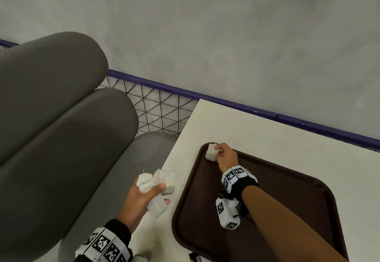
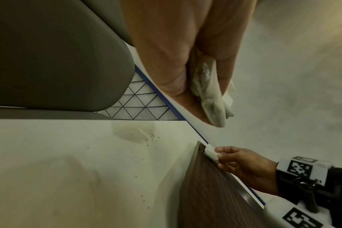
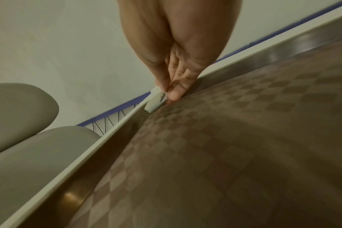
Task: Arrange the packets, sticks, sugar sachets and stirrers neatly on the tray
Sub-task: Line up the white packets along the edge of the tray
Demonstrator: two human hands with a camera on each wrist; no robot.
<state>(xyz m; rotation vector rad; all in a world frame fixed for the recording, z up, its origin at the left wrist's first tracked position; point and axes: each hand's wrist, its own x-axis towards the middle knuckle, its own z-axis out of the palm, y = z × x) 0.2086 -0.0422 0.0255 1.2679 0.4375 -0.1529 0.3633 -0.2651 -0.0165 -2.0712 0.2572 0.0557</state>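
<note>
The right hand (image 1: 225, 155) pinches one white packet (image 1: 211, 152) at the tray (image 1: 287, 179) corner; the left hand (image 1: 141, 196) grips more packets (image 1: 162, 181). Next: let go gently.

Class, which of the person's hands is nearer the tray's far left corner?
Right. The right hand is at that corner of the tray, pinching a white packet; the left hand is off the tray, gripping packets.
</note>
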